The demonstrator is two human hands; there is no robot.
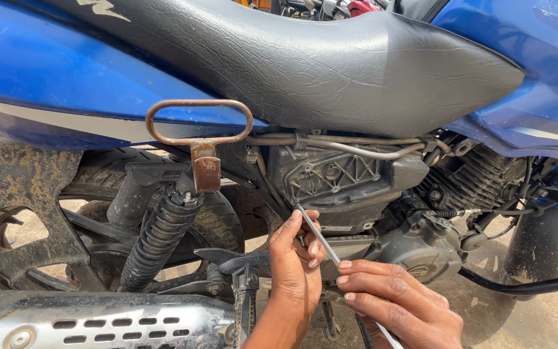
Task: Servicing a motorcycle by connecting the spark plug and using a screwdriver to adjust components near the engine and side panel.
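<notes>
1. Left hand [294, 262]: rises from the 6 o'clock edge, fingers curled narrowly around the upper part of a thin, straight silver metal rod [321, 236], thumb and fingertips pinching it.
2. Right hand [395, 300]: enters from 5 o'clock, fingers laid flat and close together along the lower run of the same rod; whether it fully grips cannot be told.
3. Rod: slants from 5 o'clock up toward 11 o'clock, its tip just below the dark grey ribbed plastic housing [340, 178] at frame centre.
4. At 3 o'clock of the hands: grey metal engine casing [421, 249], finned cylinder [476, 178] and a black hose [524, 287], crowding that side.
5. At 9 o'clock: black coiled rear shock spring [159, 236], rusty looped metal grab bracket [199, 123] above it, muddy rear tyre [8, 187] beyond.
6. At 7 o'clock: chrome slotted exhaust guard [98, 320], close beside the left wrist.
7. At 12 o'clock: cracked black vinyl seat [305, 61] and blue body panels [40, 71] overhang everything.
8. Open room: sandy ground [531, 323] at 4 o'clock.
</notes>
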